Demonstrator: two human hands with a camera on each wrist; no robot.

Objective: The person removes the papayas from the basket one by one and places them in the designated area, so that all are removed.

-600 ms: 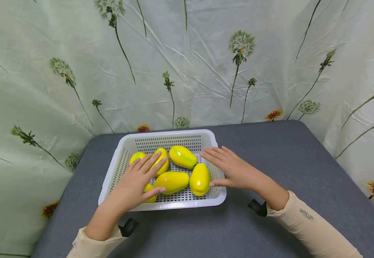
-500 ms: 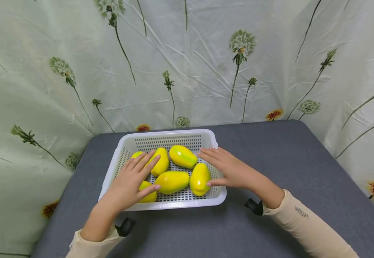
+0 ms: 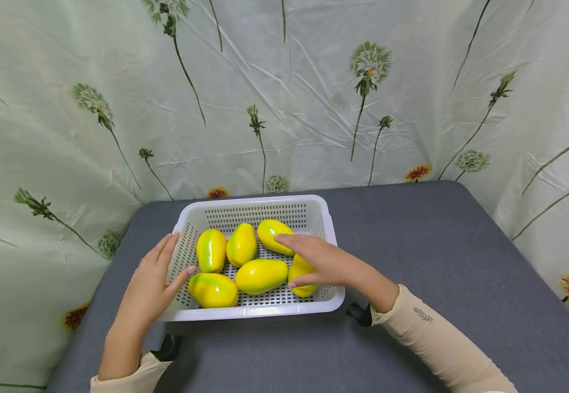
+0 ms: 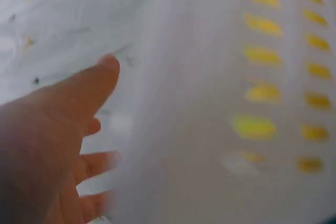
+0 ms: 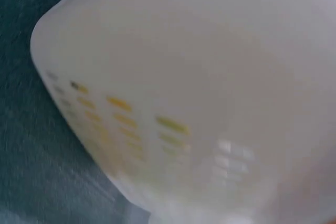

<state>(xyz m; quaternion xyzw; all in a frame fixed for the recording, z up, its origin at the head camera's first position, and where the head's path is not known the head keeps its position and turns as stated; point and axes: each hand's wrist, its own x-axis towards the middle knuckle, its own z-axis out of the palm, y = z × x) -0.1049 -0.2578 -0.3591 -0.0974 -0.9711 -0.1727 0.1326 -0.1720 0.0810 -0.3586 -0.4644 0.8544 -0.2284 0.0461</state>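
Observation:
A white slotted plastic basket [image 3: 274, 312] stands on the grey table, with several yellow-green mangoes lying in it. My left hand [image 3: 147, 286] is at the basket's left rim, its fingers extended and thumb apart, near the lower left mango [image 3: 213, 291]. Whether it touches the rim I cannot tell. Over the right side hovers my right hand [image 3: 323, 261], fingers extended, partly covering the right mango [image 3: 299, 270] and the upper right mango [image 3: 270, 232]. In the left wrist view my left hand [image 4: 52, 124] is beside the basket wall [image 4: 194, 103]. The right wrist view shows mostly blurred basket wall [image 5: 199, 51].
The grey cloth-covered table [image 3: 412, 234] extends right of the basket and in front of it. A pale curtain [image 3: 309, 109] printed with dandelions hangs behind and at the sides.
My left hand has moved left, from above the mangoes to the left rim, uncovering the left mangoes. My right hand has moved left over the right-hand mangoes. The basket stays in place.

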